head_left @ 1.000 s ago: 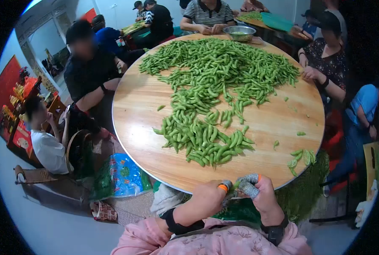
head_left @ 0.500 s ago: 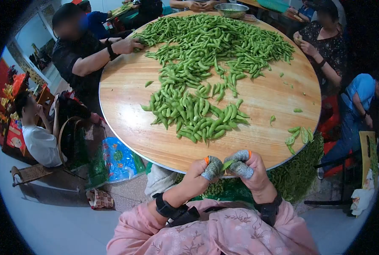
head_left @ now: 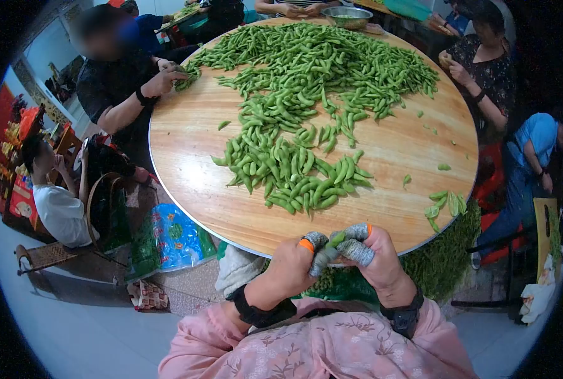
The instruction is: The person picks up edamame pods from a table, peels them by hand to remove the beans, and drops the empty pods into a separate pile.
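Observation:
My left hand (head_left: 297, 260) and my right hand (head_left: 375, 254) meet over the near edge of the round wooden table (head_left: 186, 145). Grey finger covers with orange bands wrap the fingers of both. Pinched between them is a green bean pod (head_left: 337, 239), its upper end showing above the fingertips and the rest covered. Beyond my hands lies a pile of green pods (head_left: 294, 161), spreading into a larger heap toward the far side. A few opened, flattened pods (head_left: 453, 203) lie by the right edge.
A metal bowl (head_left: 346, 18) stands at the far rim. People sit around the table; one at the left handles pods (head_left: 190, 77). Below the near right edge is a mound of green pods or husks (head_left: 442, 259). A white cloth bag (head_left: 238, 271) hangs near my left forearm.
My fingers have turned about the pod, and it now points more upward. The person at the left has drawn both hands back to the rim with pods in them.

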### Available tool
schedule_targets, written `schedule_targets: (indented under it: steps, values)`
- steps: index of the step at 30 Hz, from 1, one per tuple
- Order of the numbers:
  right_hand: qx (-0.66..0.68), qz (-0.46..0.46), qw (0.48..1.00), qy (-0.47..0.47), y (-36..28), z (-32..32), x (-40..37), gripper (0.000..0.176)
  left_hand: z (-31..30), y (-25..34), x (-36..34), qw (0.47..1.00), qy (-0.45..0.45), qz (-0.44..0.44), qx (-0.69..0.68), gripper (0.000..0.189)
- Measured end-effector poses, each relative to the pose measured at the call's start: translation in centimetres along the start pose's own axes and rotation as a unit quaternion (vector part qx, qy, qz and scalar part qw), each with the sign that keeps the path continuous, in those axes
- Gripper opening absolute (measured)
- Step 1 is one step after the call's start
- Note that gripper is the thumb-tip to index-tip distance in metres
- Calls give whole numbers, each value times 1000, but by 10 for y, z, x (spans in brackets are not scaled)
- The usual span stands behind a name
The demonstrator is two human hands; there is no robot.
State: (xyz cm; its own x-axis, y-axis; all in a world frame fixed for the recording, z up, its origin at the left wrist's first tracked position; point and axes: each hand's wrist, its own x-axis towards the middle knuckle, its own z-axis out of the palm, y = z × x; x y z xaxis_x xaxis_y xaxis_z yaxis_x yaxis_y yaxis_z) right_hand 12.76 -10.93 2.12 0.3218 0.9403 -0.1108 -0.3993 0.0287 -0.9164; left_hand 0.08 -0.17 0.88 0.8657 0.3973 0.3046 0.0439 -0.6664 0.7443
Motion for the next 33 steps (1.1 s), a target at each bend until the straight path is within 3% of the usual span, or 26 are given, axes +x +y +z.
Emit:
schedule_targets:
  steps: [3,5,8,15,18,20,23,24,26,27,29,33]
  values:
    - [36,15,999,-3,-4,-1,2,13,-4,7,2,998,31,-10,46,15]
    - [35,15,999,-10,-3,-2,3,12,-6,1,0,991,-2,43,128,15]
    - [23,17,999,-13,-2,-3,4,12,-2,-3,0,997,18,25,64,16]
    - [21,31,998,-41,-2,-5,6,11,-1,-10,-2,994,-16,68,84,8]
    - [22,12,999,-38,-1,0,7,11,3,-4,-7,999,-1,0,-34,5]
    - [22,-8,999,-37,2,1,9,11,5,3,-7,980,56,-61,-182,6]
    - [-45,-77,995,-32,6,-1,11,10,11,-7,-10,948,25,-133,-289,9]
    - [-26,-56,998,-13,5,-1,11,10,8,-3,-8,948,26,-133,-289,9]
    - [-6,-33,999,4,2,-1,11,12,0,8,-2,998,51,-42,-6,11]
    - [3,-5,1000,-8,0,-2,10,10,-1,7,-2,998,51,-45,-6,11]
    - [12,22,999,-21,1,-2,10,10,-3,2,-1,991,36,43,120,13]
    - [-63,-46,997,-11,9,3,9,10,5,1,-5,998,50,-20,-26,9]
